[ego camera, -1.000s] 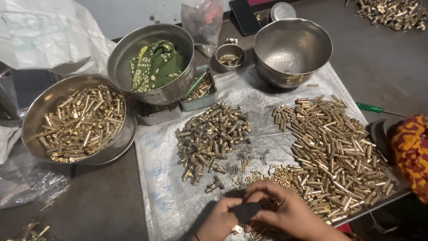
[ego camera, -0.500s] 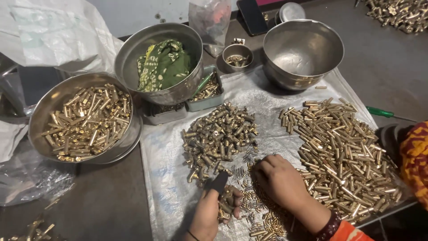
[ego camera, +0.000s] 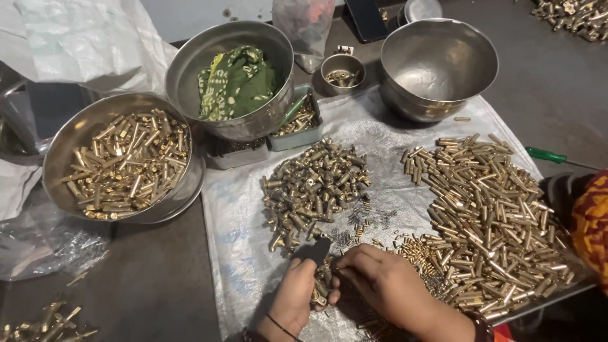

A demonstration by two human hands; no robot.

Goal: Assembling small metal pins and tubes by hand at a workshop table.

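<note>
My left hand [ego camera: 296, 296] grips a dark flat tool [ego camera: 313, 251], its blade rising above my curled fingers toward the pile of short brass fittings [ego camera: 315, 189]. My right hand [ego camera: 386, 283] lies just beside it, fingertips drawn together over small brass pieces [ego camera: 321, 288] between both hands; whether they pinch one I cannot tell. All rests on a silvery sheet [ego camera: 240, 253]; long brass tubes [ego camera: 491, 215] lie to the right.

Three large steel bowls: one [ego camera: 120, 161] full of brass tubes, one [ego camera: 231, 76] holding a green cloth [ego camera: 237, 79], one [ego camera: 437, 66] nearly bare. One small steel cup [ego camera: 342, 71]. Two heaps of brass parts [ego camera: 316, 187] [ego camera: 494, 221] on the sheet. One green-handled screwdriver [ego camera: 551, 156]. Two hands [ego camera: 294, 301] [ego camera: 386, 285].
</note>
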